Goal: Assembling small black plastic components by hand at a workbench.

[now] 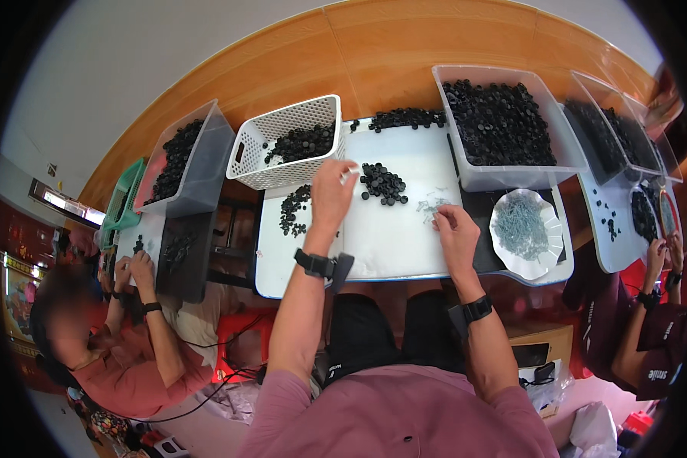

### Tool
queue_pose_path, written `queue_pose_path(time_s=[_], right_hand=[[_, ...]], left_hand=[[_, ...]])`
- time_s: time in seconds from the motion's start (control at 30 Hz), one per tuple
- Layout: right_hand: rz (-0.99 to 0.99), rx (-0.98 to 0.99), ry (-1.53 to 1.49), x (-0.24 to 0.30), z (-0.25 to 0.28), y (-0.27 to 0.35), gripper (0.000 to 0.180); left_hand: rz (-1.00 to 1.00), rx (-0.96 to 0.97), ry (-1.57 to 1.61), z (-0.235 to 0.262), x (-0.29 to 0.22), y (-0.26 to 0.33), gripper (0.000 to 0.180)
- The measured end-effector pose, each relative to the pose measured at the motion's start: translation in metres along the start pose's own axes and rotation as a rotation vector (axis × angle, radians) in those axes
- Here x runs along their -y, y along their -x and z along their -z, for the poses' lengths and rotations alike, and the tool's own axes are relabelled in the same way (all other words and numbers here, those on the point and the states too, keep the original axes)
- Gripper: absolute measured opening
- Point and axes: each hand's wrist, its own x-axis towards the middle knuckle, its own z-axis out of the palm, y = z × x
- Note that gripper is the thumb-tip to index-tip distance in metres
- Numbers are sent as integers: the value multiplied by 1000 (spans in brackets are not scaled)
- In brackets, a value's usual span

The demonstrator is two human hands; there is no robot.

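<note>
My left hand is raised over the white work board, its thumb and fingers drawn together. It is just left of a heap of small round black caps, and whatever it pinches is too small to make out. Beneath and left of it lies a looser cluster of small black pieces. My right hand bends its fingers into a pinch beside a few thin, pale grey-green pieces on the board. What sits between those fingertips is hidden.
A white perforated basket and a clear bin of black caps stand behind. More caps lie along the far edge. A white fluted dish holds thin grey-green pieces. Co-workers sit left and right.
</note>
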Motion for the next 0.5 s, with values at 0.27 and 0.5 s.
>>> queue_pose_path(time_s=[0.27, 0.5], right_hand=[[156, -24, 85, -1, 3, -1, 9], [166, -29, 22, 10, 5, 0, 9]], left_hand=[[230, 198, -4, -49, -20, 52, 23], [273, 152, 74, -50, -25, 64, 26]])
